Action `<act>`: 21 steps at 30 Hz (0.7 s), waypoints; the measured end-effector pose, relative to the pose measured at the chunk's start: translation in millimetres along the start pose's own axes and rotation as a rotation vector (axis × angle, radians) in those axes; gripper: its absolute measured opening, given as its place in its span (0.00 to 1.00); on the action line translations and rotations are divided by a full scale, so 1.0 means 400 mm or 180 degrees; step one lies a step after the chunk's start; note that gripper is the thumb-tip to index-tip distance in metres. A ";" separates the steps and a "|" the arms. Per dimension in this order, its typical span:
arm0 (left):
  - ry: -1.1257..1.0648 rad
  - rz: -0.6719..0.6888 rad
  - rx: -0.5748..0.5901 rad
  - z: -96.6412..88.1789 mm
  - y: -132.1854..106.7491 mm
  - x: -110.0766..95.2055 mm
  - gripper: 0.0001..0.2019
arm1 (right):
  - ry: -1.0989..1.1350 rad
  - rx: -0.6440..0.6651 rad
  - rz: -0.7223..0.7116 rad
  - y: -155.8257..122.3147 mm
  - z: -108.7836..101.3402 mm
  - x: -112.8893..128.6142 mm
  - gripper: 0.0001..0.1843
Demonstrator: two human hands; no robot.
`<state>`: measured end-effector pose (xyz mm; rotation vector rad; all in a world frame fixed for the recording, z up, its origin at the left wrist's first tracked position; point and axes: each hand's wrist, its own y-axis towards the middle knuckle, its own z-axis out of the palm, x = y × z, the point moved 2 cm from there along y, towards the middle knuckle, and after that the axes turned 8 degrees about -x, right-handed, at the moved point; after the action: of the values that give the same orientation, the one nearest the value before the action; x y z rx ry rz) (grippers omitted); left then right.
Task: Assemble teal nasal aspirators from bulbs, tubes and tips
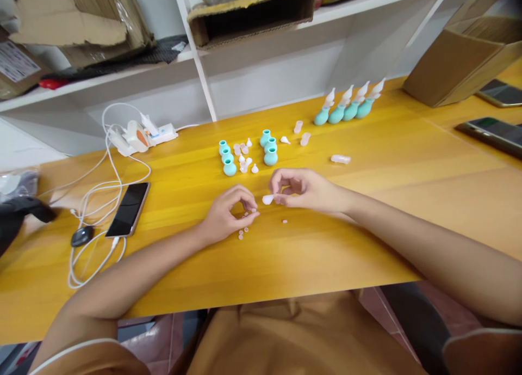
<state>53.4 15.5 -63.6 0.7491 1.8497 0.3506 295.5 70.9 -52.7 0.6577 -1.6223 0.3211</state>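
Observation:
My right hand [305,189] rests on the yellow table [367,211] and pinches a small white nozzle tip [268,199] between thumb and fingers. My left hand [228,214] lies just left of it, fingertips pinched on a tiny pale piece that I cannot make out. Several more tiny pale pieces [243,232] lie on the table under that hand. Beyond the hands stand two groups of teal bulbs [227,157] [269,148] with loose white tips [246,160] between them. Farther back right stands a row of assembled teal bulbs with white nozzles [348,105].
A black phone [128,208] on a white cable, a power strip [141,135] and a dark mouse [81,235] lie at the left. A cardboard box [460,59] and two phones [491,134] sit at the right. White shelves rise behind the table.

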 end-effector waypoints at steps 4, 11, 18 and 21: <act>-0.0053 -0.0020 -0.0041 -0.001 -0.001 0.003 0.09 | 0.0420 0.0011 0.0265 0.004 0.010 -0.013 0.19; -0.0384 -0.0313 -0.0225 -0.003 -0.012 0.018 0.14 | 0.0822 -0.0036 0.0647 -0.008 0.062 -0.037 0.20; -0.0380 0.0091 -0.0393 -0.006 -0.013 0.016 0.10 | 0.1636 -0.0112 0.0949 -0.017 0.083 -0.037 0.20; -0.0334 0.0212 -0.0479 -0.008 -0.013 0.019 0.10 | 0.1810 -0.0098 0.1085 -0.018 0.084 -0.039 0.20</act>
<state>46.9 16.6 -70.8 0.7132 1.6830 0.4790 273.3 49.9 -74.7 0.2259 -1.1783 0.6657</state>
